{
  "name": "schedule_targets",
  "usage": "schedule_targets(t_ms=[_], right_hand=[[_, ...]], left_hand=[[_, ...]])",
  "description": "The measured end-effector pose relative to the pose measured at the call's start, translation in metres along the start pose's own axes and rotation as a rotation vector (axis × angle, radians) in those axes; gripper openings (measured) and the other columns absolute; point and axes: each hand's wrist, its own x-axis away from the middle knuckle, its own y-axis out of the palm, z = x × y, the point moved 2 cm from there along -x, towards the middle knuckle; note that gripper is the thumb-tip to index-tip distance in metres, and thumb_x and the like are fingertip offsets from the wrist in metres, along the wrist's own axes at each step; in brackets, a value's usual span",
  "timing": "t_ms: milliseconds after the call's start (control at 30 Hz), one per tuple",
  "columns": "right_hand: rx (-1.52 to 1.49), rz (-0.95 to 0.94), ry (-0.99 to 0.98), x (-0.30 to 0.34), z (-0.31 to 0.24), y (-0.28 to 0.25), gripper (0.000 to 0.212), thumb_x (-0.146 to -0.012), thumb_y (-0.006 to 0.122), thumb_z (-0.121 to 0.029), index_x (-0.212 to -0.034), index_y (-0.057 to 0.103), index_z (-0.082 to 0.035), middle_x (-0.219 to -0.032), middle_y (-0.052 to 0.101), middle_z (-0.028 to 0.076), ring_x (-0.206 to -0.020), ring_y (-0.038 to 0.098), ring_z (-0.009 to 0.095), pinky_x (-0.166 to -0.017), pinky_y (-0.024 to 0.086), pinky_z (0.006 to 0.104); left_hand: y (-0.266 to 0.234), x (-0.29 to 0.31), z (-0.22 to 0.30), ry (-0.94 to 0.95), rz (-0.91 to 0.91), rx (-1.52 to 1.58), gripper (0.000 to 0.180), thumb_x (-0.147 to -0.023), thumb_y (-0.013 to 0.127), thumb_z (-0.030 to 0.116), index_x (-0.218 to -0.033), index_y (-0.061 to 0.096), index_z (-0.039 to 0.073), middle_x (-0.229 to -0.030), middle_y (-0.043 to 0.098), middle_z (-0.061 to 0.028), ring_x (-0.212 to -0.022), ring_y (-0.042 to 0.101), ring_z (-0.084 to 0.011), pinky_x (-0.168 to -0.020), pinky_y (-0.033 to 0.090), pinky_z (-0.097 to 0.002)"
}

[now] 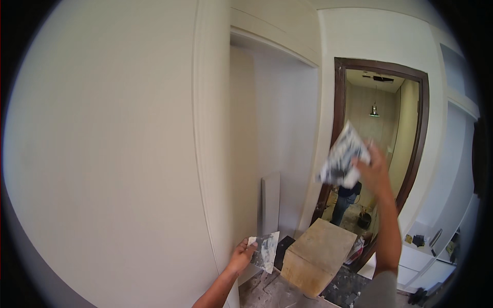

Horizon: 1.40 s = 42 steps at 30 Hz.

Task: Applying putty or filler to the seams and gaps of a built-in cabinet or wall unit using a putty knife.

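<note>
– Saw what, taking the biggest first?

– Saw a broad pale panel (113, 154) at left, then a dark door frame (422, 113) at right, then a tan box (319, 251) low between the two

– And the plates?

– Found the upper plate (340, 158), bigger in view and smeared white and dark, held up before the door frame in the right hand (375, 167); found the lower plate (267, 252), likewise smeared, between panel and box in the left hand (241, 256)

– And the fingers?

– At right, made out a pinch on the plate's edge, thumb in front, but too blurred to tell each finger; at left, saw the thumb laid over the plate's edge, pinching, and could not tell the fingers behind

– Handled best how, at a guess?

– Seemed wise to pinch firmly without bending either plate, to tilt the lower plate little, to draw edge along edge evenly, and to clear the box's corner
</note>
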Motion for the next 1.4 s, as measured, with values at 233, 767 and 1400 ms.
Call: schedule_targets(t_ms=[233, 767, 1400], right_hand=[[-1.404, 0.074, 0.789, 0.230, 0.244, 0.052, 0.033, -0.092, 0.067, -0.011, -0.123, 0.062, -0.004, -0.114, 0.073, 0.009, -0.103, 0.072, 0.026, -0.094, 0.058, 0.0445], [-1.112, -0.257, 0.924, 0.395, 0.306, 0.121, 0.041, -0.105, 0.058, -0.024, -0.139, 0.054, 0.000, -0.136, 0.061, 0.014, -0.125, 0.059, 0.028, -0.109, 0.044, 0.0452], [-0.575, -0.791, -0.095, 0.400, 0.237, 0.072, 0.043, -0.094, 0.061, 0.003, -0.135, 0.064, -0.008, -0.132, 0.060, 0.018, -0.119, 0.059, 0.035, -0.101, 0.050, 0.0417]], left_hand=[[0.057, 0.048, -0.012, -0.055, 0.254, 0.316, 0.018, -0.104, 0.058, 0.013, -0.120, 0.060, 0.005, -0.112, 0.068, -0.0027, -0.104, 0.063, -0.0133, -0.091, 0.051, -0.0291], [0.144, 0.079, -0.197, 0.088, 0.981, -0.223, 0.022, -0.106, 0.057, 0.023, -0.108, 0.053, 0.001, -0.103, 0.057, -0.0034, -0.096, 0.047, -0.0135, -0.088, 0.041, -0.0280], [0.197, 0.145, -0.255, 0.162, 1.199, 0.184, 0.044, -0.106, 0.055, 0.021, -0.138, 0.045, -0.007, -0.127, 0.060, -0.0135, -0.114, 0.054, -0.0182, -0.099, 0.044, -0.0306]])
